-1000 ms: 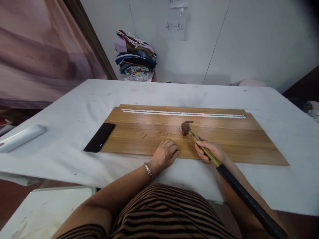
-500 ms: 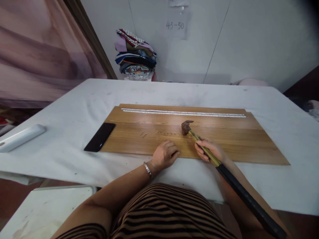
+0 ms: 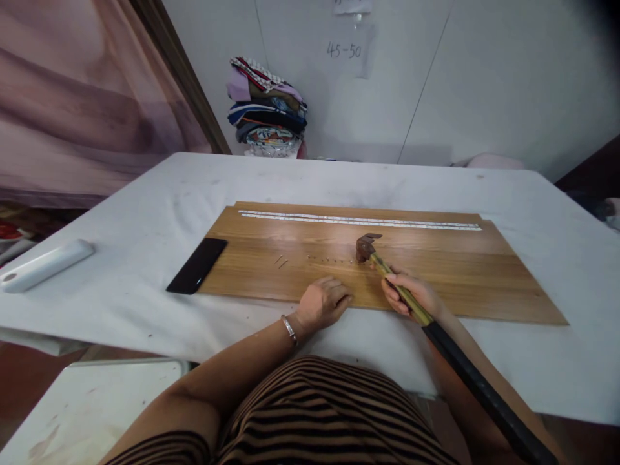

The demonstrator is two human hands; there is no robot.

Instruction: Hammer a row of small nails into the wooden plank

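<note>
A long wooden board (image 3: pixel 436 284) lies across a white-covered table (image 3: pixel 145 226). My right hand (image 3: pixel 411 294) is closed round the yellow shaft of a hammer (image 3: pixel 382 261), whose rusty head rests on the board at the right end of a row of several small nails (image 3: pixel 332 260). Its black grip runs back past my forearm. My left hand (image 3: pixel 324 302) rests on the board's near edge with its fingers curled, nothing visible in it. Two loose nails (image 3: pixel 281 261) lie left of the row.
A black phone (image 3: pixel 197 274) lies at the board's left end. A white strip (image 3: pixel 358 221) runs along the board's far side. A white oblong object (image 3: pixel 43 266) sits at the table's left edge. Folded clothes (image 3: pixel 266 110) are stacked against the wall behind.
The view has shifted slightly. Both hands and the hammer have stayed in place.
</note>
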